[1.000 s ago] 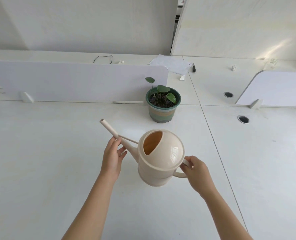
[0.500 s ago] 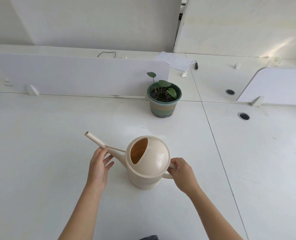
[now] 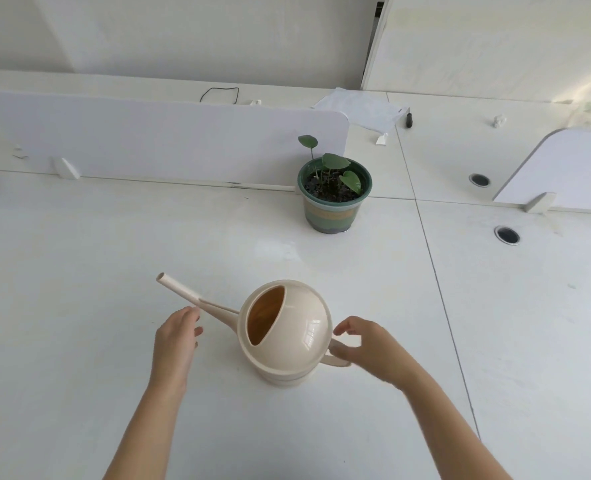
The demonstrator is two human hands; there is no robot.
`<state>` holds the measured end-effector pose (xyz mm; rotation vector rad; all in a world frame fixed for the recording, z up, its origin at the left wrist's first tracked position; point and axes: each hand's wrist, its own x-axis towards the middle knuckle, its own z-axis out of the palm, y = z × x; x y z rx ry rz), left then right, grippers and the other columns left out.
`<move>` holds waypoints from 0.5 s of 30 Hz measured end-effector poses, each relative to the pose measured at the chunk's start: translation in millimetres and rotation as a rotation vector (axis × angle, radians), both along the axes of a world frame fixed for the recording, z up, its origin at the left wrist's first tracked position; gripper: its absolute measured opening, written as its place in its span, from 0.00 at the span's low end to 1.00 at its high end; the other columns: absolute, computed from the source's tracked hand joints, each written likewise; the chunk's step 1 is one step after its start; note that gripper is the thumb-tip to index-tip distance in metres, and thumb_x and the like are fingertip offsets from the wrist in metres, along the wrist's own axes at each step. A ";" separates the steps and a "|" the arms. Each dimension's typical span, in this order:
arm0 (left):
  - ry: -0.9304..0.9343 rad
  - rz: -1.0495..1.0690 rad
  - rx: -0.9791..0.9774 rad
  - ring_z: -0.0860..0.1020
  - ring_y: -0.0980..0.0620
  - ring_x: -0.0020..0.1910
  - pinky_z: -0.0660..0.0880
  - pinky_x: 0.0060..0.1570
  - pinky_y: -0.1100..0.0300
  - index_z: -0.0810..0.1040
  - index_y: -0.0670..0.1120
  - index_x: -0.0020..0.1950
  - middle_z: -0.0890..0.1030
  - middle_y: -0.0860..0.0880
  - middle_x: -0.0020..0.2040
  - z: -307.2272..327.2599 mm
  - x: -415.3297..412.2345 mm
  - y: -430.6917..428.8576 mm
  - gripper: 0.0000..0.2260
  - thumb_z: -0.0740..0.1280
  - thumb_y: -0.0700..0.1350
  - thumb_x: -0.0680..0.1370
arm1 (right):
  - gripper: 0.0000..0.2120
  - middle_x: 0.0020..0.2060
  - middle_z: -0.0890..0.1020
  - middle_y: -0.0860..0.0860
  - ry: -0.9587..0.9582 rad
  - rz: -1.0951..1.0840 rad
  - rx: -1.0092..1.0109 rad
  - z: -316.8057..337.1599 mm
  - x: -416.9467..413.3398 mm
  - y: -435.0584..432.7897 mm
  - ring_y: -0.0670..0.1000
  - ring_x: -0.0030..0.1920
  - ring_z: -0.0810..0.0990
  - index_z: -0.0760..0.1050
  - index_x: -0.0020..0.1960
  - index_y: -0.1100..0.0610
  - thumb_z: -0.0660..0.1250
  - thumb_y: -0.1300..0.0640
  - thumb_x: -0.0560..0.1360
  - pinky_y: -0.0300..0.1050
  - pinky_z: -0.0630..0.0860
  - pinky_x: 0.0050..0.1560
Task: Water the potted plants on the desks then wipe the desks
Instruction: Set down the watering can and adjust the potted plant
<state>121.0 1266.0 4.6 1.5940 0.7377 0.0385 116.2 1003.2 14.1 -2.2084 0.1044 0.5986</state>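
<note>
Both hands are letting go in the head view. A second ago the watering can (image 3: 287, 334) was hanging above the counter (image 3: 79, 271), with the right hand wrapped round its handle and the left steadying the spout. Now it is standing upright on the counter, near the person, its spout (image 3: 190, 294) pointing far-left. The left hand (image 3: 176, 337) is lying open, fingers relaxed, just beside the spout; whether the fingertips are touching it is hard to tell. The right hand (image 3: 366, 348) is opening too, fingers loosely spread and hovering over the handle (image 3: 335, 358), gripping nothing.

The potted plant (image 3: 334, 195) is sitting farther back and to the right, well apart from the can, at the end of the white divider panel (image 3: 169, 143). Its soil is looking dark.

Setting the can down is probably signalling that watering at this counter is finishing, so wiping may be coming next. No cloth is showing anywhere in view.
</note>
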 end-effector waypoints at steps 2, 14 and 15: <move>-0.053 0.054 0.092 0.76 0.45 0.48 0.69 0.50 0.54 0.76 0.45 0.47 0.78 0.44 0.51 13.6 2.5 2.8 0.06 0.59 0.42 0.78 | 0.09 0.52 0.77 0.46 -0.017 -0.053 0.064 7.9 15.5 -16.6 0.47 0.59 0.74 0.74 0.51 0.51 0.68 0.53 0.72 0.40 0.67 0.53; -0.141 -0.310 -0.040 0.69 0.49 0.67 0.66 0.66 0.53 0.64 0.44 0.71 0.70 0.47 0.67 20.8 191.6 -100.0 0.19 0.54 0.47 0.81 | 0.19 0.66 0.72 0.54 -0.250 -0.616 0.366 11.9 176.4 -38.2 0.51 0.65 0.70 0.67 0.67 0.58 0.58 0.58 0.77 0.42 0.66 0.59; -0.128 -0.327 -0.035 0.67 0.49 0.69 0.63 0.69 0.51 0.62 0.45 0.73 0.67 0.47 0.71 15.4 206.7 -107.7 0.20 0.53 0.48 0.81 | 0.19 0.67 0.71 0.53 -0.248 -0.633 0.378 9.7 186.8 -39.6 0.52 0.66 0.69 0.66 0.68 0.58 0.57 0.57 0.77 0.43 0.65 0.60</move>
